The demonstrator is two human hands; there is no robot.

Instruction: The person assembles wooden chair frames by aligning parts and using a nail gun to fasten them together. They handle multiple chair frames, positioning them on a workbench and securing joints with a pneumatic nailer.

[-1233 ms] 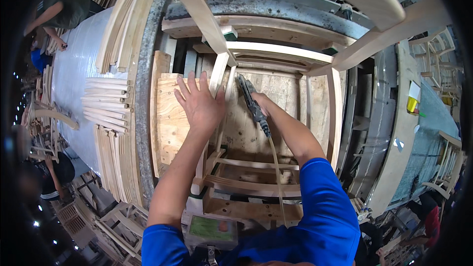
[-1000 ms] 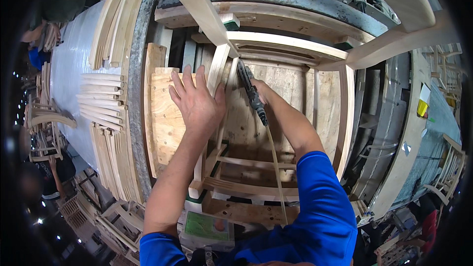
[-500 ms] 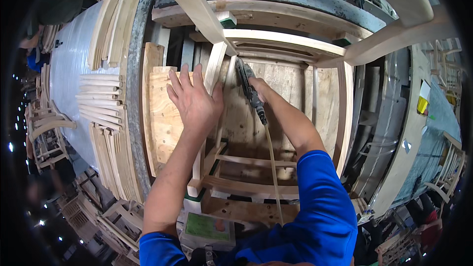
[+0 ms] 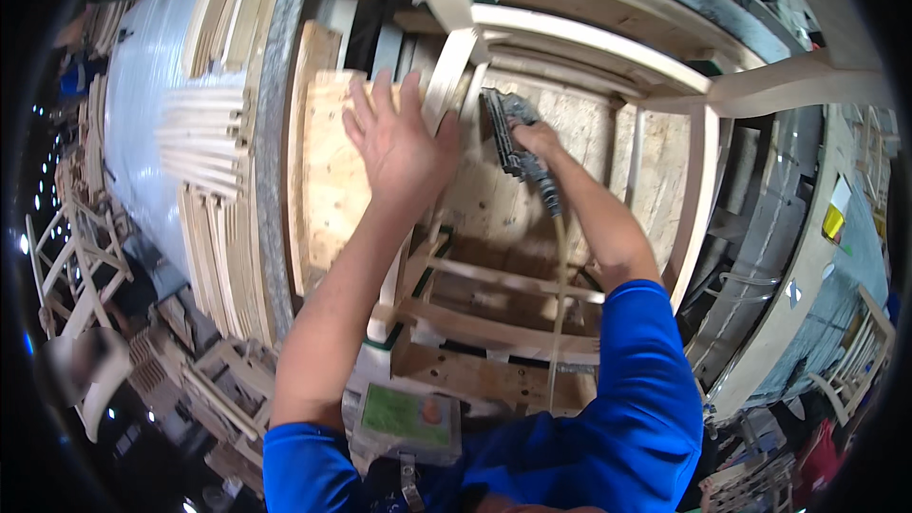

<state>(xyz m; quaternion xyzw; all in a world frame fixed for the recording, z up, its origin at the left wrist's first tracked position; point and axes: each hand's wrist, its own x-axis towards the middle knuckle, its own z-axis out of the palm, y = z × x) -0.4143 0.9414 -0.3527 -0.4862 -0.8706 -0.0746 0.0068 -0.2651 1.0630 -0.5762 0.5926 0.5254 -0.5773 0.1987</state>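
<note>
My right hand (image 4: 540, 140) grips a dark pneumatic nail gun (image 4: 503, 138) by its handle, inside a pale wooden chair frame (image 4: 698, 195). A thin, yellowish air hose (image 4: 558, 309) runs from the gun back toward my body. The gun's front end is near the frame's left side rail (image 4: 450, 66); I cannot tell whether they touch. My left hand (image 4: 404, 147) is spread open at that rail, thumb on its inner side and fingers on its outer side over a plywood board (image 4: 325, 171). The palm hides part of the rail.
Stacks of pale wooden slats (image 4: 204, 138) lie at left on a plastic-wrapped surface (image 4: 147, 95). A metal beam (image 4: 282, 133) runs beside them. A clear box with a green label (image 4: 407, 418) sits close to my body. Assembled chairs (image 4: 81, 266) stand beyond at left.
The whole view has shifted, so the frame appears higher and farther right. The nail gun has turned to show more of its side and sits slightly farther from the frame's corner.
</note>
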